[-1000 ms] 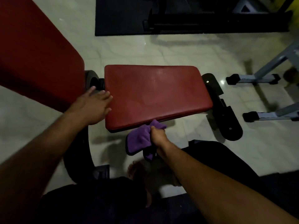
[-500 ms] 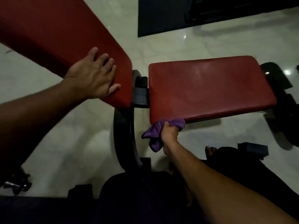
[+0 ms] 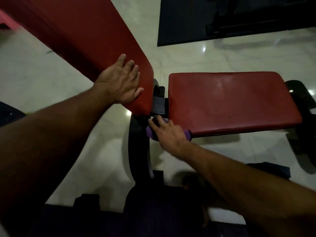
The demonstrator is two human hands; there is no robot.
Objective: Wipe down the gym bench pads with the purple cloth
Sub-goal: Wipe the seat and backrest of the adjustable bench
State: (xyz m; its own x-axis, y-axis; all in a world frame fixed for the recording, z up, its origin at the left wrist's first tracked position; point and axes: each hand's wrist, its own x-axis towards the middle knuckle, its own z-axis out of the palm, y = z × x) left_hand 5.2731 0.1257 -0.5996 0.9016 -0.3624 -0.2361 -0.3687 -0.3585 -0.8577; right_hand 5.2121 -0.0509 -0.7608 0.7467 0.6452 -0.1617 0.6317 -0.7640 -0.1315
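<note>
The red seat pad (image 3: 230,103) lies flat at the right. The long red back pad (image 3: 89,36) slants up to the upper left. My left hand (image 3: 121,82) rests flat on the back pad's lower end, fingers spread. My right hand (image 3: 167,132) presses the purple cloth (image 3: 187,134) against the seat pad's near left corner, beside the black hinge bracket (image 3: 159,105). Most of the cloth is hidden under the hand; purple shows at both sides of it.
The black curved bench frame (image 3: 139,151) runs down toward me below the hinge. A dark floor mat (image 3: 188,23) with black equipment lies at the top right. A black bench foot (image 3: 306,142) sits at the right edge. The floor is pale glossy tile (image 3: 51,79).
My right hand has moved left along the seat pad's near edge to its corner and flattened over the cloth. My left hand stays on the back pad. The view has shifted.
</note>
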